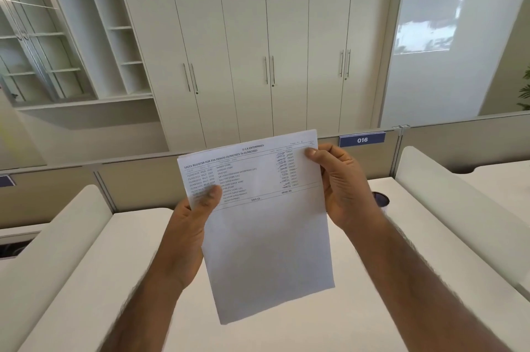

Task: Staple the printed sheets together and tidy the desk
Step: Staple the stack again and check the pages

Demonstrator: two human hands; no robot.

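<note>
Above the desk (pixel 286 334), both hands hold the printed sheets (pixel 266 237) up in the air, clear of the surface. Left hand (pixel 198 208) pinches the sheets' left edge about a third of the way down, thumb pressed on the printed face, fingers hidden behind the paper. Right hand (pixel 341 185) pinches the sheets' top right corner, thumb tip on the front, fingers curled round the back. Sheets are roughly upright and tilted a little, top right corner higher. Print fills the upper part, headed "SALES REGISTER", with pen marks down the right column; the lower half is blank. Sheet count: cannot tell. Both forearms run up from below the sheets. Just right of the sheets, behind the right wrist, a dark round object (pixel 381 199) sits on the desk, too small to identify. Behind the sheets runs a low partition (pixel 137 179), carrying a blue tag (pixel 362 139) reading "016" up and right of the sheets. Further behind the sheets stand tall pale cupboards (pixel 269 36), with open shelves (pixel 57 50) far left and a plant (pixel 526 88) far right.
</note>
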